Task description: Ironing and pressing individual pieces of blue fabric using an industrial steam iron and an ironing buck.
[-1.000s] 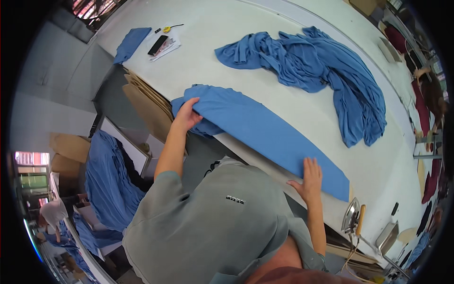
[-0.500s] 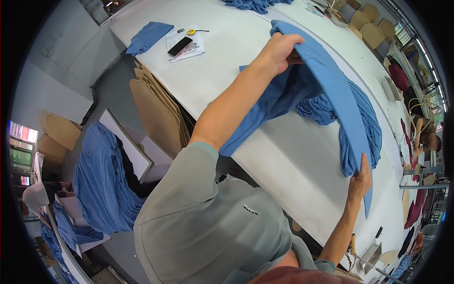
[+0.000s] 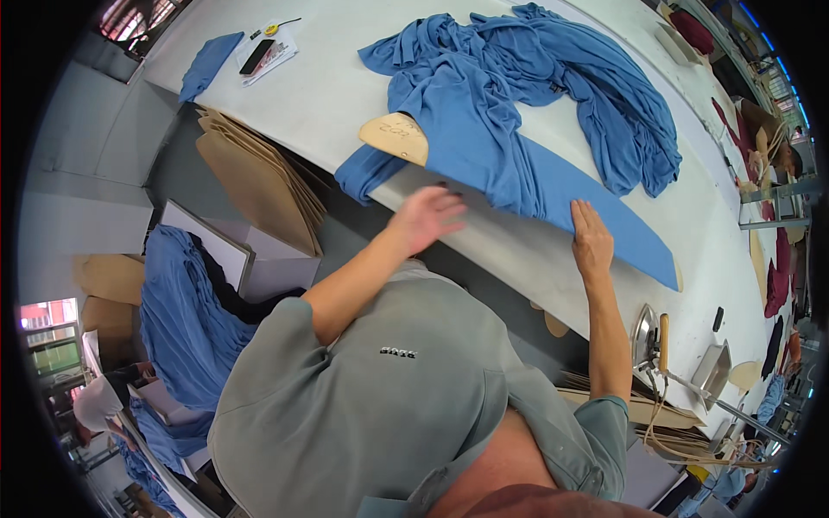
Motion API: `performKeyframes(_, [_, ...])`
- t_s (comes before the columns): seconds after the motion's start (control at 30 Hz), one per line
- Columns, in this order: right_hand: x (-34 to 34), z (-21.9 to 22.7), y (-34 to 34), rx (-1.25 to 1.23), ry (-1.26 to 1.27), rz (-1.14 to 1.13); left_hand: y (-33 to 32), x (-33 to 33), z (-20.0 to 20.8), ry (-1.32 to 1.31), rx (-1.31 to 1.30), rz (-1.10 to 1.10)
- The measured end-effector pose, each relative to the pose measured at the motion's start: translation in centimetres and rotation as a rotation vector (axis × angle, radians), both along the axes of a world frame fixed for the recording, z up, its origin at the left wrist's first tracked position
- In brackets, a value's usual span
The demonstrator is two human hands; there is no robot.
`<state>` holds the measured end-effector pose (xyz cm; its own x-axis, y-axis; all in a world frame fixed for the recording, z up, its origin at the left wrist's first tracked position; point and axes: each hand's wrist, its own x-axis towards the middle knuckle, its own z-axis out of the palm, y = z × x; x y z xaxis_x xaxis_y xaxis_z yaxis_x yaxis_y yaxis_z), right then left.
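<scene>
Lying partly under the right hand (image 3: 592,243), blue fabric (image 3: 629,226) around tan board (image 3: 386,135)

Dark handwriting (image 3: 401,128) marks the tan board (image 3: 393,142), print too small to read covers the papers (image 3: 278,58), and short lettering (image 3: 398,352) crosses the grey shirt (image 3: 363,406).

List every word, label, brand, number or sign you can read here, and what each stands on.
Pale board, on its bare end: dark handwritten marks, not clear enough to quote.
Grey shirt, on the chest: a small strip of lettering, too small to read.
Papers by the black phone: print, too small to read.
I can quote none of it with certainty.
</scene>
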<state>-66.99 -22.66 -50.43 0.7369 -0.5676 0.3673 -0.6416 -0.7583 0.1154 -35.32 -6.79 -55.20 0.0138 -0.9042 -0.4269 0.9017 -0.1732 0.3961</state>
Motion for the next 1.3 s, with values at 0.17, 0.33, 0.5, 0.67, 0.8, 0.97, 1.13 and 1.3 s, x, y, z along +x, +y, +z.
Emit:
performKeyframes(0.17, [-9.5, -2.3, -0.6, -0.046, 0.046, 0.096, 6.9, 5.4, 0.8, 0.001, 0.150, 0.568])
performKeyframes(0.33, [-11.9, -6.5, 4.4, 0.191, 0.291, -0.119, 8.0, 3.6, -4.2, -0.635, 0.347, -0.213])
performKeyframes(0.5, [-12.0, -9.5, 6.8, 0.488, 0.433, -0.400, 7.9, 2.3, 2.8, -0.787, 0.303, 0.171])
performKeyframes(0.67, [-7.6, -10.1, 8.9, 0.532, 0.364, -0.457, 13.4, 9.3, 10.5, -0.909, 0.239, 0.540])
performKeyframes(0.8, [7.2, -5.7, 14.6, 0.488, -0.043, 0.022, 17.7, 15.3, 16.2, -0.958, 0.156, 0.838])
performKeyframes(0.97, [24.8, 3.9, 18.8, 0.249, -0.272, 0.287, 21.2, 28.3, 23.6, -0.953, 0.029, 1.181])
performKeyframes(1.13, [28.8, 15.1, 13.9, 0.161, -0.759, 0.350, 11.6, 21.1, 27.4, -1.353, -0.806, 1.054])
performKeyframes(1.3, [22.2, 19.3, 10.3, -0.058, -1.018, 0.161, -3.7, 10.6, 11.7, -1.445, -0.836, 0.359])
